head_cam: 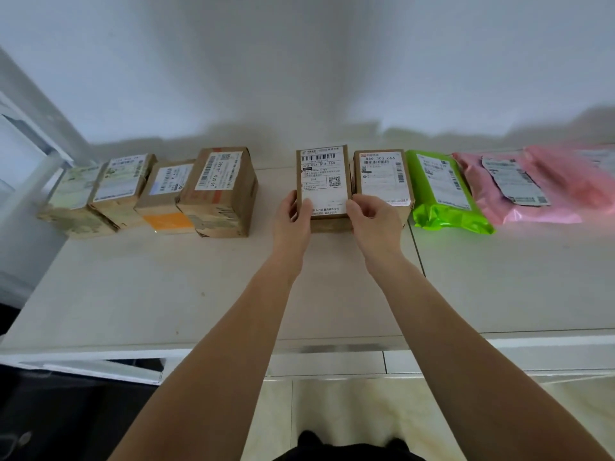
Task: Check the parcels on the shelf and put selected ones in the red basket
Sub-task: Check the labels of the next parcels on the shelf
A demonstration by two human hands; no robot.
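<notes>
- Both hands grip one cardboard parcel [323,184], its white label facing up, on the white shelf [233,294].
- The left hand [293,217] clasps the parcel's left edge, thumb on the label.
- The right hand [372,217] curls round its right edge.
- Just right of this parcel stands a second brown box [382,178], then a green mailer [442,191] and pink mailers [532,184].
- Left of it, across a gap, four more boxes [219,191] stand in a row.

Brown cardboard boxes [323,188] with white barcode labels; orange panel on one box [168,221]; bright green mailer [442,194]; pink mailers [519,188]; white shelf [199,294].
</notes>
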